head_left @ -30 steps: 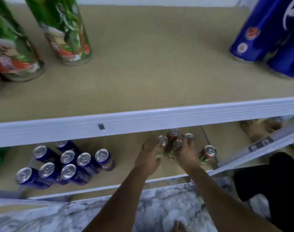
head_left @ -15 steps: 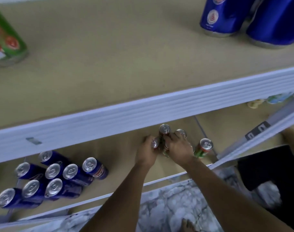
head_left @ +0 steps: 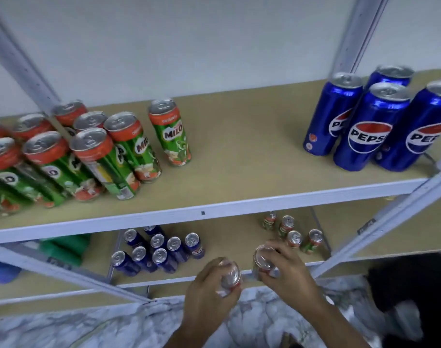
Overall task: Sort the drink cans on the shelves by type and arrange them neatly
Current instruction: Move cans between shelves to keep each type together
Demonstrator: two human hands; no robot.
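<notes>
My left hand [head_left: 209, 292] grips a green Milo can [head_left: 230, 275] in front of the lower shelf's edge. My right hand [head_left: 287, 270] holds a second Milo can [head_left: 263, 258] just beside it. Several small Milo cans [head_left: 293, 238] stand behind my right hand on the lower shelf [head_left: 227, 237]. Left of them is a cluster of blue Pepsi cans [head_left: 159, 249]. On the upper shelf [head_left: 239, 151] stand several Milo cans [head_left: 94, 151] at the left, one Milo can [head_left: 170, 131] apart from them, and several Pepsi cans [head_left: 375, 124] at the right.
White metal posts [head_left: 357, 33] and slanted braces [head_left: 390, 217] frame the shelves. A green object [head_left: 64, 247] lies at the lower shelf's left. The floor [head_left: 89, 327] below is grey marble. Something dark [head_left: 415, 292] sits at the lower right.
Both hands have lifted a Milo can each away from the group on the lower shelf, toward me. My view has tilted up, showing the whole upper shelf.
</notes>
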